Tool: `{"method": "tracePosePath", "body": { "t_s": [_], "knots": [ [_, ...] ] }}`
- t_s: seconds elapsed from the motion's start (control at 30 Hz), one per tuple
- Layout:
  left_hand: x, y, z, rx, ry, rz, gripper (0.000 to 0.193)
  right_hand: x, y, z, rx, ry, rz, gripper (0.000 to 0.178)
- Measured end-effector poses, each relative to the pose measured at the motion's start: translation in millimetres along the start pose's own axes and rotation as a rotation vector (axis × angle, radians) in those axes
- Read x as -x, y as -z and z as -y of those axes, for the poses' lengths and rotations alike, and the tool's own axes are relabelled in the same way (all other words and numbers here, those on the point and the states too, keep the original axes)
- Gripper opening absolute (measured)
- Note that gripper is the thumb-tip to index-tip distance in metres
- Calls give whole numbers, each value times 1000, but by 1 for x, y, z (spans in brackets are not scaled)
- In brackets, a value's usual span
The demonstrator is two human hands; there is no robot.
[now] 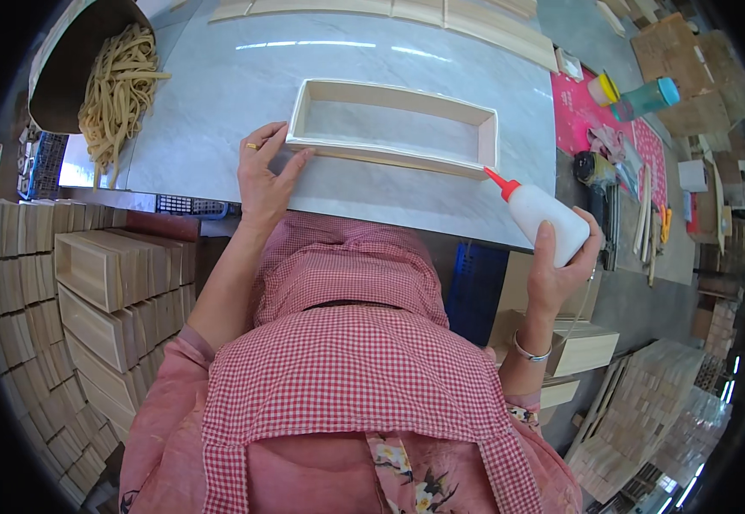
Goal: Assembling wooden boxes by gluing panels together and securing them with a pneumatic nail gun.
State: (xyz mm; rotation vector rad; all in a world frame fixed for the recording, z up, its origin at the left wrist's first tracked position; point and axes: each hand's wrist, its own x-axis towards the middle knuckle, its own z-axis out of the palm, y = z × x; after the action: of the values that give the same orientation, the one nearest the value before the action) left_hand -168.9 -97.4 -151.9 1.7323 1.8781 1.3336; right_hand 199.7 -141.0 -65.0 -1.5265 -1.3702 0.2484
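Observation:
On the pale table lies a long wooden frame (394,156), four-sided, with the tabletop showing through it. A thin white line, apparently glue, runs along its upper edges. My left hand (268,171) grips the frame's left end, thumb along the near side and fingers at the outer corner. My right hand (561,270) is wrapped round a white squeeze bottle (548,221) with a red nozzle. That nozzle's tip is at the frame's near right corner; whether it touches cannot be made out.
A tipped container with a heap of beige rubber bands (120,94) sits at the table's far left. Thin wooden boards (347,8) line the back edge. Wooden boxes (90,274) are stacked at the lower left. Beyond the right edge stands a teal bottle (645,100).

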Motion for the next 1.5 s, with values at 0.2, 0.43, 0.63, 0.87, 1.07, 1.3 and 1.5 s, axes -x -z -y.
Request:
{"method": "tracePosePath", "body": {
  "t_s": [0.2,0.43,0.63,0.87,1.07,1.3,1.5],
  "knots": [
    [-2,-1,-3,9,25,-2,45,-5,7,-7,40,11,-34,46],
    [-3,0,-5,1,19,3,44,-27,-4,-23,-112,-179,-153,44],
    [2,4,-4,5,22,6,43,-107,-26,-92,-148,-109,-305,46],
    [4,5,3,-55,28,64,44,-242,-76,-167,481,-68,-236,52],
    [0,4,20,-57,43,91,44,-301,-58,-221,801,-277,126,48],
    [-1,4,28,-114,103,133,43,-287,23,-272,970,-340,83,39],
    [-2,6,27,-155,165,139,45,-176,113,-227,808,-113,-430,44]
  ]
}}
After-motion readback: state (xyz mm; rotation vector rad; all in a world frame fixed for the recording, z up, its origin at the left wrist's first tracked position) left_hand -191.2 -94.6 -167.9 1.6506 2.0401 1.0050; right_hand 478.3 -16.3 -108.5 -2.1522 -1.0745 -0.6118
